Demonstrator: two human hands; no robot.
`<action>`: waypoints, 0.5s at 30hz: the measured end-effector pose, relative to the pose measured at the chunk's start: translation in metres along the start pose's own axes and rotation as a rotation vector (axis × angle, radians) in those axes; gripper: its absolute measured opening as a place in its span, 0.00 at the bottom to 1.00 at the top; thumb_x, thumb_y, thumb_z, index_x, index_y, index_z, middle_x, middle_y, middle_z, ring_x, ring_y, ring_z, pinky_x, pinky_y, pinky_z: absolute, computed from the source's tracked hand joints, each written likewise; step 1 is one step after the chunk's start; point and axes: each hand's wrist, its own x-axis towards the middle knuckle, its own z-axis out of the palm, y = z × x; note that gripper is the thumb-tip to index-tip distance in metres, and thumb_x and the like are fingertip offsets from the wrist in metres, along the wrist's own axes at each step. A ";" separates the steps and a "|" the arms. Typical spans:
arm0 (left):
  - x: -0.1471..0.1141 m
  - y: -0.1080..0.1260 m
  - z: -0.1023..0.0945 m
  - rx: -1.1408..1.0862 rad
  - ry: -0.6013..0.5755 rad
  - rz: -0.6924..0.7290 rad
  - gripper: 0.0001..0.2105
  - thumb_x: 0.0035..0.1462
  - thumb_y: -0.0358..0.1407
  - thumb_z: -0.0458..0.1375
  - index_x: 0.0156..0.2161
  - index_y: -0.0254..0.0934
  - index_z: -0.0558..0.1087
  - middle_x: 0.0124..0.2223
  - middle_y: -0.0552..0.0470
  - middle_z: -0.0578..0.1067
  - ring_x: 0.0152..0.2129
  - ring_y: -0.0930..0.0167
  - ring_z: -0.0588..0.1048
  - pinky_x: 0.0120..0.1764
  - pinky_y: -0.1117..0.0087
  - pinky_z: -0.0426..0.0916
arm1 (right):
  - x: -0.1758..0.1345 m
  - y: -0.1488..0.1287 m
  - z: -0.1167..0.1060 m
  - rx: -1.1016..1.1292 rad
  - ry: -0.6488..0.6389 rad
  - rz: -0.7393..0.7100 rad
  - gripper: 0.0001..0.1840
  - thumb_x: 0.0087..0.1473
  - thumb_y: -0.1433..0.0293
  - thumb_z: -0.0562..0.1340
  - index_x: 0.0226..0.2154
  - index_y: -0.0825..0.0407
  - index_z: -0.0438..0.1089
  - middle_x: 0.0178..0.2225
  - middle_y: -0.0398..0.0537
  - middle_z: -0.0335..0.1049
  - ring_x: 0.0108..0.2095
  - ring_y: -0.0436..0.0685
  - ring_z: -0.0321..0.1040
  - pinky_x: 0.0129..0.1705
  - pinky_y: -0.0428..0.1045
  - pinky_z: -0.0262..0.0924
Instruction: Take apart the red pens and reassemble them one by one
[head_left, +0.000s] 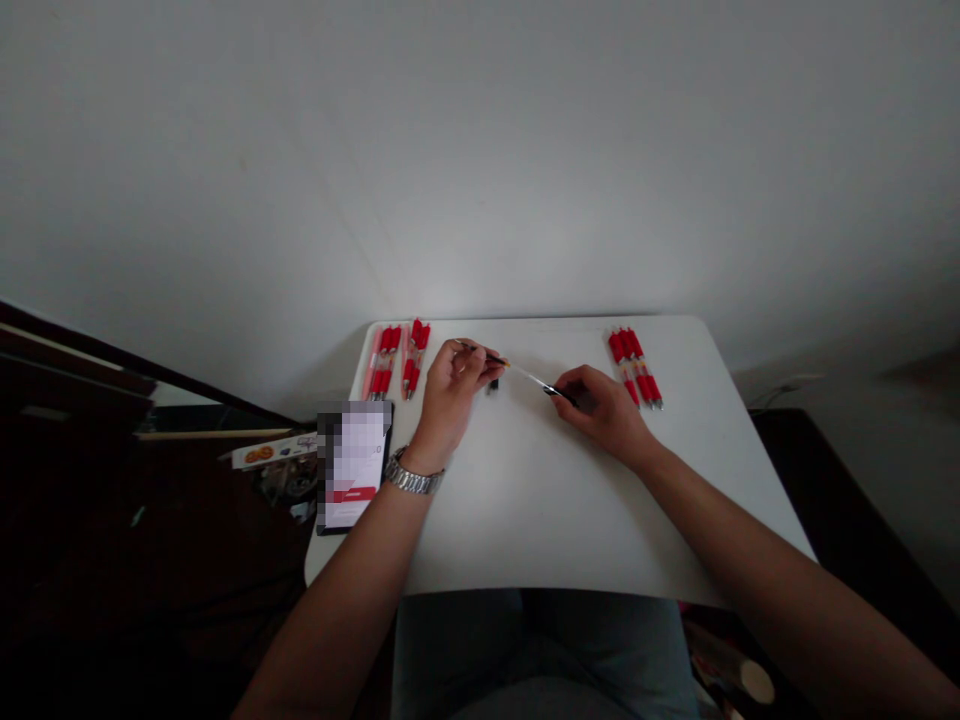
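My left hand, with a metal watch on its wrist, pinches a thin dark pen refill with a yellowish end. In my right hand, fingers closed, is a pen barrel with a clear stretch and a black part. The clear end points up and left, close to the refill's end; whether the two touch I cannot tell. Just below my left fingertips a small black piece shows, its kind unclear. Both hands are over the white table.
Several red pens and pale pink pens lie at the table's far left. More red pens lie side by side at the right. A phone sits at the left edge beside my forearm. A wall rises behind the table.
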 end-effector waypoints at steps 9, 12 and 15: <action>-0.003 -0.001 0.000 0.039 -0.136 -0.064 0.11 0.61 0.41 0.64 0.43 0.37 0.72 0.44 0.48 0.79 0.42 0.70 0.79 0.50 0.64 0.75 | 0.000 -0.002 0.000 -0.011 -0.006 -0.012 0.06 0.58 0.66 0.64 0.38 0.49 0.69 0.32 0.47 0.73 0.32 0.57 0.71 0.35 0.51 0.65; -0.004 -0.002 0.001 0.064 -0.176 -0.076 0.11 0.60 0.41 0.65 0.42 0.36 0.73 0.44 0.48 0.78 0.43 0.69 0.78 0.51 0.62 0.75 | 0.000 -0.002 0.000 -0.010 -0.023 -0.023 0.06 0.58 0.66 0.64 0.39 0.49 0.69 0.33 0.47 0.73 0.33 0.57 0.71 0.36 0.52 0.66; -0.005 -0.002 0.002 0.101 -0.236 -0.095 0.11 0.60 0.41 0.66 0.42 0.36 0.75 0.43 0.48 0.78 0.42 0.69 0.78 0.51 0.62 0.74 | 0.000 -0.003 0.000 -0.011 -0.020 -0.036 0.06 0.58 0.66 0.64 0.39 0.49 0.69 0.33 0.47 0.73 0.33 0.57 0.71 0.36 0.52 0.66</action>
